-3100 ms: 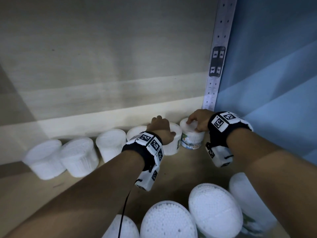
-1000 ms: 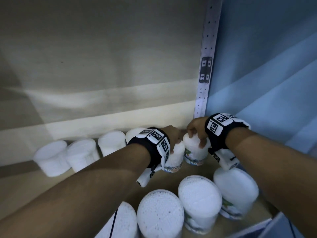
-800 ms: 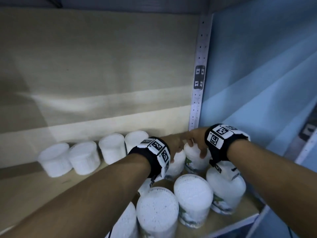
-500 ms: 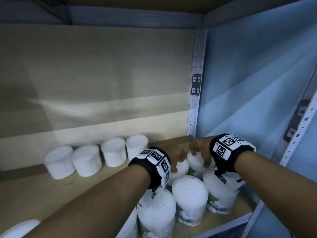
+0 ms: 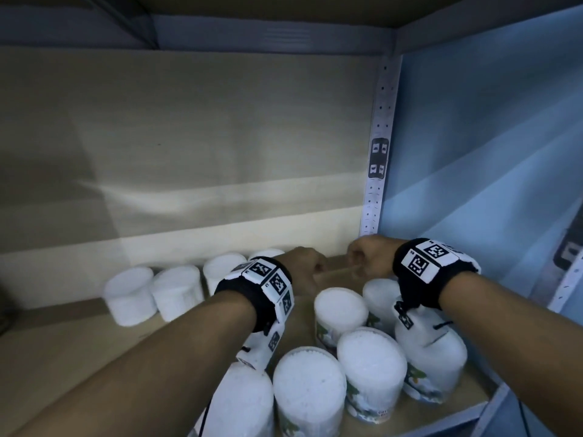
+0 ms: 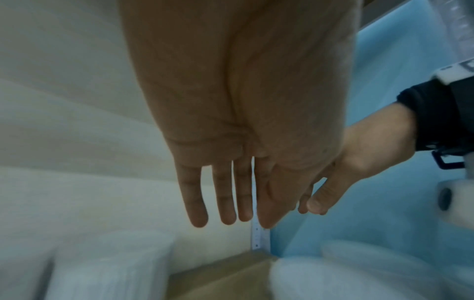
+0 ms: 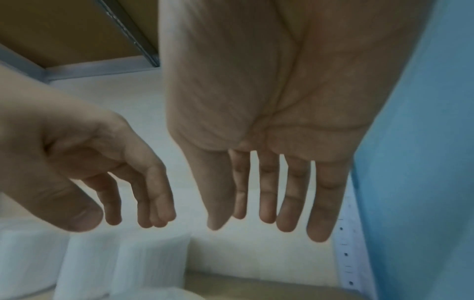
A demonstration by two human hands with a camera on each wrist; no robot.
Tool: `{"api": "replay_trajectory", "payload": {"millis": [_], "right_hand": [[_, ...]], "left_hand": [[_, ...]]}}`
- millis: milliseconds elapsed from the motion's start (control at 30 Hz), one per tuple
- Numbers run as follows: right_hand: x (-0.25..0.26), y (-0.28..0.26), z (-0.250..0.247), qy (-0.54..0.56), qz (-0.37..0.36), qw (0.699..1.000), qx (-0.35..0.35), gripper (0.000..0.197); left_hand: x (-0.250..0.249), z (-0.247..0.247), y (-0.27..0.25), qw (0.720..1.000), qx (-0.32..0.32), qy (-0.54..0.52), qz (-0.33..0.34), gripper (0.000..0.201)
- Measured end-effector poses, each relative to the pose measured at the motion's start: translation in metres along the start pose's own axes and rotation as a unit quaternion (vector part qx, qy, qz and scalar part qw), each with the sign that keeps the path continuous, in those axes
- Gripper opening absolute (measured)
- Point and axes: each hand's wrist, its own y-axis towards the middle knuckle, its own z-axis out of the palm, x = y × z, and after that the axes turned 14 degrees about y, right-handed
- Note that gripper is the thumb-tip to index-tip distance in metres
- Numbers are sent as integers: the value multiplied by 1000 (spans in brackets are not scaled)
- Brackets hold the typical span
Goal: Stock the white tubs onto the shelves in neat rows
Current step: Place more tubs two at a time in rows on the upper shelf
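Several white tubs stand on the wooden shelf. A back row runs along the rear panel. A tight cluster sits at the front right, with two tubs at its far edge. My left hand and right hand hover side by side just above and behind those two tubs, touching nothing. In the left wrist view the left hand hangs with straight fingers and holds nothing. The right hand hangs empty too, its fingers straight and spread.
A perforated metal upright stands in the back right corner beside a blue side panel. Bare shelf board lies between the back row and the cluster, and on the left. The underside of the upper shelf is overhead.
Both hands drew the two right-end tubs forward from the back row to the front cluster, then let go and lifted. The view has pulled back and up.
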Motion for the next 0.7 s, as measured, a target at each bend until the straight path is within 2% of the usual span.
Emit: {"api": "replay_trajectory", "payload": {"millis": [67,167,467,700], "right_hand": [[14,8,2,16,-14,999,-25,14],[33,20,8,23,-32,998,-39,20],[90,74,38,20,-28,999,-9,32],[112,114,67,-12,-22,999,22,44]], "left_hand": [[18,-2,-6,1000,-3,7,-26,43],[49,-2,-14,997,6,35,-68,42],[133,6,-39,980,16,37,-194,47],[167,23,-46,973,34,29,-225,51]]}}
